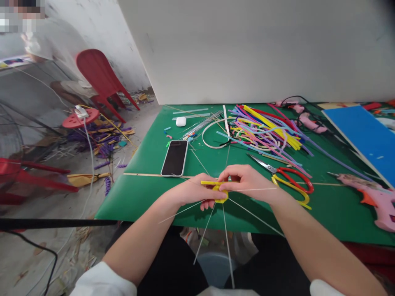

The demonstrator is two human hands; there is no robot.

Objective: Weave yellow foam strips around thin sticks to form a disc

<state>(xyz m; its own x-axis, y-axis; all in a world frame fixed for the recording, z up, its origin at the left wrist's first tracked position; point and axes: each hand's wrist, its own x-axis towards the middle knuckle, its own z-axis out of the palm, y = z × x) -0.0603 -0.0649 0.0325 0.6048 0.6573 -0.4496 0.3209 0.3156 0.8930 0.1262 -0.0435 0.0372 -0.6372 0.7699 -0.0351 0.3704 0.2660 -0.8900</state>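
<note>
In front of my body, both hands meet over a yellow strip (pixel 221 200) wound into a small hub. Several thin white rods (pixel 227 242) spread from this hub like spokes, some reaching past the table edge over my lap. My left hand (pixel 194 190) grips the hub from the left, its fingertips curled underneath. A straight length of yellow strip sticks out above that hand. From the right, my right hand (pixel 242 179) is closed, pinching the strip at the top of the hub; its fingers partly hide the strip. Whether the strip is fuzzy or smooth I cannot tell.
Red-handled scissors (pixel 285 174) lie right of my hands, beside a pink glue gun (pixel 367 191). Behind are a heap of coloured strips (pixel 262 127), a phone (pixel 174 158) and a white earbud case (pixel 180 121). A person sits near a red chair (pixel 98 72) at left.
</note>
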